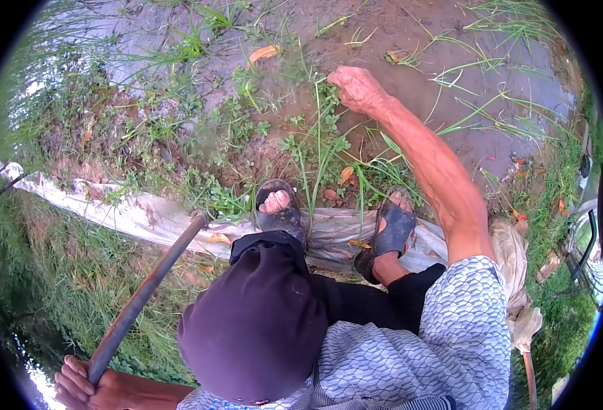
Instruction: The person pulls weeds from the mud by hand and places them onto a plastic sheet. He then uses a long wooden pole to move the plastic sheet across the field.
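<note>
My right hand (357,89) reaches forward over wet mud, its fingers closed at the top of some leafy green weeds (325,113). Whether a stem is pinched between the fingers is too small to tell. At the lower left, my left hand (79,384) is wrapped round the end of a long wooden handle (144,294). The far end of that handle rests near the white plastic sheet (110,195), beside low plants. My knee in dark cloth (253,321) is bent up between my arms.
My sandalled feet (281,208) stand at the plastic sheet. Muddy ground (424,89) with grass blades and orange leaves lies ahead. Cloth wrapped on a stick (525,328) is at the right. Grass (76,280) grows behind the sheet at the left.
</note>
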Demonstrator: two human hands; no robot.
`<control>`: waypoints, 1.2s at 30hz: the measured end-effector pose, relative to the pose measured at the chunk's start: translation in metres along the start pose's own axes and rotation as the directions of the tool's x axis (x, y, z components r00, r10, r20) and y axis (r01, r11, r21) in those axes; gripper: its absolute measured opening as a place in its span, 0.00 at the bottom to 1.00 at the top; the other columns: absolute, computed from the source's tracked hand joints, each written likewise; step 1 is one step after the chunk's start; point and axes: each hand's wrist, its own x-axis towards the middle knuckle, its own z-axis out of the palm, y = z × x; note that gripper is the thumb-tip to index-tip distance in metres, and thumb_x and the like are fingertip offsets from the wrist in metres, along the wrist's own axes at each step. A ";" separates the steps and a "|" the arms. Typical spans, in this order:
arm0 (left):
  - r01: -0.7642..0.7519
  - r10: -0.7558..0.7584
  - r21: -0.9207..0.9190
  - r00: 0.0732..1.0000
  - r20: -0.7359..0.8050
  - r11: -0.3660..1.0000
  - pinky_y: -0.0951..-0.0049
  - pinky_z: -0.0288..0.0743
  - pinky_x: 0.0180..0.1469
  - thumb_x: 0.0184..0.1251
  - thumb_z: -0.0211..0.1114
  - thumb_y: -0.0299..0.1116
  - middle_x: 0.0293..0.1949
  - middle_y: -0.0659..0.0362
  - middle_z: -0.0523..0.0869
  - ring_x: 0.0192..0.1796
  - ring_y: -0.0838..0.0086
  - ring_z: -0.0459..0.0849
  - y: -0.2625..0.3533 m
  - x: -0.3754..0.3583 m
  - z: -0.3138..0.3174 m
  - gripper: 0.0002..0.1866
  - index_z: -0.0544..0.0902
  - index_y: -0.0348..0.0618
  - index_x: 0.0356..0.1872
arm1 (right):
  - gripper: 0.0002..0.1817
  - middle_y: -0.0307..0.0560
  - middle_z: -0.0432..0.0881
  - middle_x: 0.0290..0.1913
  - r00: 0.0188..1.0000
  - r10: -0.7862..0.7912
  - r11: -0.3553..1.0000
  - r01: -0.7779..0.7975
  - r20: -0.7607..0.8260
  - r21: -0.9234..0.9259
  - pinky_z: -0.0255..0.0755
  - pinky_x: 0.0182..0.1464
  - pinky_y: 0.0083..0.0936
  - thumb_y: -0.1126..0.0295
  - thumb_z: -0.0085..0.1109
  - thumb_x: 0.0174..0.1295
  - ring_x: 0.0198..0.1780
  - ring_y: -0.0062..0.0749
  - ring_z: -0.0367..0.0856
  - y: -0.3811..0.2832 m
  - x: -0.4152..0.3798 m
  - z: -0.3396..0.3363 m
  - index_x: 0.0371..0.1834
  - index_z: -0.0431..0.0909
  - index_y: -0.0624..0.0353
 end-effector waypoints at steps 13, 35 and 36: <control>0.025 -0.026 -0.051 0.999 -0.023 0.998 0.80 0.63 0.29 0.66 0.66 0.28 0.18 0.65 0.68 0.22 0.81 0.66 0.002 0.000 0.000 0.15 0.69 0.40 0.23 | 0.19 0.56 0.74 0.49 0.985 0.132 0.977 -0.110 0.115 -0.181 0.76 0.52 0.45 0.79 0.56 0.51 0.53 0.53 0.75 -0.047 -0.021 -0.019 0.49 0.77 0.57; -0.064 0.065 0.017 0.993 -0.096 0.998 0.78 0.64 0.27 0.66 0.65 0.25 0.18 0.64 0.68 0.21 0.81 0.64 0.007 0.002 0.007 0.15 0.68 0.40 0.23 | 0.26 0.58 0.81 0.51 0.983 0.175 0.970 -0.181 0.046 0.165 0.75 0.48 0.44 0.79 0.50 0.50 0.47 0.53 0.80 -0.024 0.010 0.002 0.57 0.77 0.54; -0.047 0.040 -0.079 0.995 -0.092 0.996 0.78 0.64 0.28 0.66 0.65 0.24 0.18 0.64 0.67 0.21 0.81 0.64 0.005 0.001 0.006 0.15 0.68 0.40 0.23 | 0.22 0.57 0.81 0.47 0.986 0.136 0.991 -0.134 0.095 -0.028 0.74 0.46 0.45 0.79 0.50 0.51 0.46 0.54 0.80 -0.022 0.018 0.002 0.51 0.78 0.55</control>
